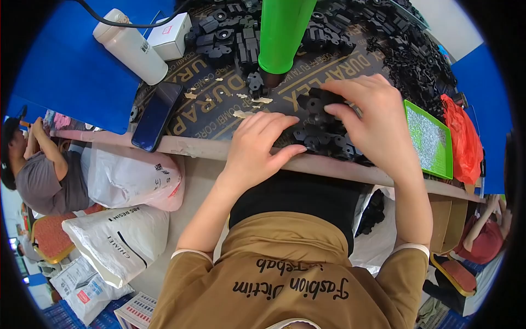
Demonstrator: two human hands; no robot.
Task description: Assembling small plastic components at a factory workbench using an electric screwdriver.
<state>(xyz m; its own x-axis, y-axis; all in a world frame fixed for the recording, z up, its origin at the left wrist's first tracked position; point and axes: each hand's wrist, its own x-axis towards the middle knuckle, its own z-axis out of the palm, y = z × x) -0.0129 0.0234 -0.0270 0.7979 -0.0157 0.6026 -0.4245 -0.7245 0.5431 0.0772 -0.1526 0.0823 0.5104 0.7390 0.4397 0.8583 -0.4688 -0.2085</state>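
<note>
Both hands work at the near edge of the desk [219,149], over a small cluster of black plastic parts [323,137]. The left hand [257,148] rests palm down at the desk edge, its fingers [276,125] stretched forward side by side and touching the left side of the cluster, the thumb pointing right along the edge. The right hand [372,120] arches over the cluster from the right, its fingers [342,109] curled down and pinching 1 black part [320,98] at the top of the cluster.

A far larger heap of black parts [405,60] spreads across the back and right of the desk. A green cylinder [282,33] stands upright just behind the hands. A green tray [430,137] of small grey pieces lies right of the right hand, with an orange bag [463,137] beside it. A dark phone [156,115] lies at the left near the desk edge, with a white bottle [131,46] and a white box [170,35] behind it. White sacks [126,181] lie on the floor below the desk. Another person [38,175] sits at the far left.
</note>
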